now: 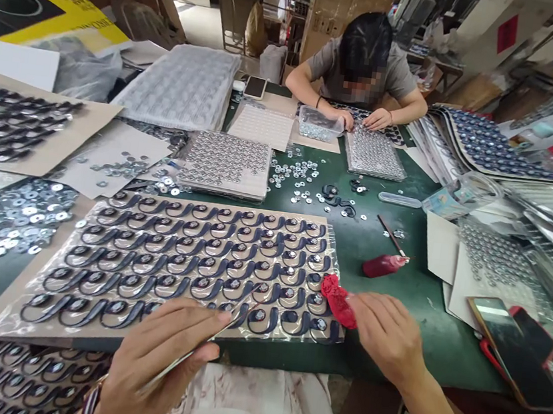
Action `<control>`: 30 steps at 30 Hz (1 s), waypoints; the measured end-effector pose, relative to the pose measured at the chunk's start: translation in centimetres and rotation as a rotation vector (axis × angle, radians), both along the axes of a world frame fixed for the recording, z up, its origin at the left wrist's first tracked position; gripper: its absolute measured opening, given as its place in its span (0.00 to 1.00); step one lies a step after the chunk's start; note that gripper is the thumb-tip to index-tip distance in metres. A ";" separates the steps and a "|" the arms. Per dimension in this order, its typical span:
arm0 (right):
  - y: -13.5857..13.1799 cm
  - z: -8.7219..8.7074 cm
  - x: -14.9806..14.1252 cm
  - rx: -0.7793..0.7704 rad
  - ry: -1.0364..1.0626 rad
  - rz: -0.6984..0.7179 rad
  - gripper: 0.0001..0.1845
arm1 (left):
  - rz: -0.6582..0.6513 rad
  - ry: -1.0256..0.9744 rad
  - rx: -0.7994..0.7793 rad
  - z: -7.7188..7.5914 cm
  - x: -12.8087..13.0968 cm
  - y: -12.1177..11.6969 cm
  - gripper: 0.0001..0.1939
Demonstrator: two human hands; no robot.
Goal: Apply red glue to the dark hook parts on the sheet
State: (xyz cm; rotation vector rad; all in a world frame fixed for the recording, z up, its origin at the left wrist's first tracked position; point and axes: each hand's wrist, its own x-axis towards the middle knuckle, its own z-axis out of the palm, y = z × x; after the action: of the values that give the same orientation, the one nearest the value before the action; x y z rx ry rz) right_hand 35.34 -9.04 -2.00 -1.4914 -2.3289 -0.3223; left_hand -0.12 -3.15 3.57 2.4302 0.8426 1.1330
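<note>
1. Sheet of navy hook-shaped pieces, eight o'clock on the desk: best laid flat.
2. Left hand, seven o'clock: pinches a slim metal tool, ideally angled low.
3. Right hand, four o'clock: grasps red cloth, best pressed lightly.

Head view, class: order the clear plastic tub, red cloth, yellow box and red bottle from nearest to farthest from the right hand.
1. Red cloth, in the right hand
2. Red bottle, just beyond
3. Clear plastic tub, farther ahead
4. Yellow box, far left
</note>
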 end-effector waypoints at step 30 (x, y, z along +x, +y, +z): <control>-6.6 0.3 7.3 -0.369 0.154 -0.393 0.12 | -0.509 0.469 0.369 -3.6 15.9 0.4 0.21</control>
State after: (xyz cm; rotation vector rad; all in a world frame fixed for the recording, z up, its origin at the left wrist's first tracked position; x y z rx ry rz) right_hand 42.59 -15.59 -1.73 -2.0727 -2.0393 0.1345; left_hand 15.81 -2.78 -0.06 3.0275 0.0857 0.5692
